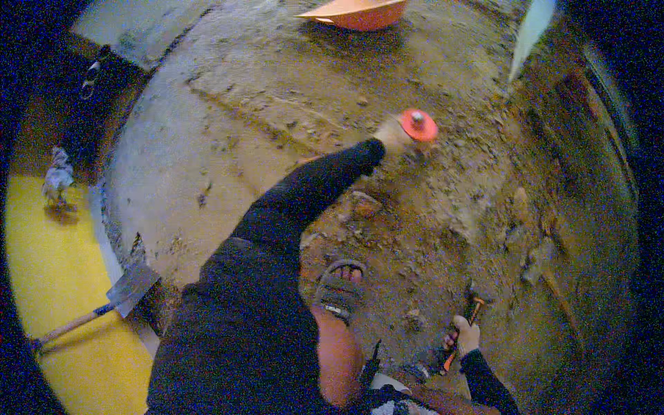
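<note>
My left hand (393, 135), at the end of a black sleeve, reaches out over the broken floor and grips a chisel with a round orange hand guard (418, 125). The chisel's tip is hidden under the guard. Low at the right, my right hand (467, 335) is closed around the orange and black handle of a hammer (473, 308), whose dark head points away from me above the rubble. Both hands look pale, as if gloved. My foot in a dark sandal (339, 285) stands on the rubble between the two hands.
Chipped concrete and loose stones (526, 242) cover the ground to the right. An orange bowl (360, 12) sits at the far edge. A wooden-handled shovel (128, 287) lies at the left on a yellow surface (55, 277), near a small grey bird-like shape (57, 180).
</note>
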Available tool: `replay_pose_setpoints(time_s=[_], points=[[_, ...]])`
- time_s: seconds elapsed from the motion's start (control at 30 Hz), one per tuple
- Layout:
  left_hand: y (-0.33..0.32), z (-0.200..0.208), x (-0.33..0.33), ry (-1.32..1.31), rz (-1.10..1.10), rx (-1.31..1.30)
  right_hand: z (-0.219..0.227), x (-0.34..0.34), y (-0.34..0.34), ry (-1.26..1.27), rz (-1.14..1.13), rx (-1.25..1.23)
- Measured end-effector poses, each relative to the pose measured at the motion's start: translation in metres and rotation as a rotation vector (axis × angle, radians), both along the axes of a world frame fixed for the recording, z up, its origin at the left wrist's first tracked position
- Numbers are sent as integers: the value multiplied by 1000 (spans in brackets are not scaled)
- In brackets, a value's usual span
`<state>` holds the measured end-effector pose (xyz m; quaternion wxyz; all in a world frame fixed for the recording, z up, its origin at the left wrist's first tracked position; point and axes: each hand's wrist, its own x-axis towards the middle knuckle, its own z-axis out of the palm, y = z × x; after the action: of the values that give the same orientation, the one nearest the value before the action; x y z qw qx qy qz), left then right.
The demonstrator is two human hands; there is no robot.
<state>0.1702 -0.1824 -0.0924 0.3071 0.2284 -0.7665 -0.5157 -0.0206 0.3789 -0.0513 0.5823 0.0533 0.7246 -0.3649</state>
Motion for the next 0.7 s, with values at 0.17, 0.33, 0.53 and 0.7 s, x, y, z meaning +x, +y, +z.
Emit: replay_pose_setpoints(time_s=[0.17, 0.33, 0.53, 0.7], points=[[-44, 30, 35, -89, 615, -337, 4, -2, -8, -40, -14, -35], [-32, 39, 62, 127, 468, 283, 7, 1, -14, 77, 8, 95], [34, 17, 69, -89, 179, 142, 6, -1, -16, 42, -18, 93], [51, 28, 63, -114, 95, 177, 6, -4, -16, 46, -38, 94]])
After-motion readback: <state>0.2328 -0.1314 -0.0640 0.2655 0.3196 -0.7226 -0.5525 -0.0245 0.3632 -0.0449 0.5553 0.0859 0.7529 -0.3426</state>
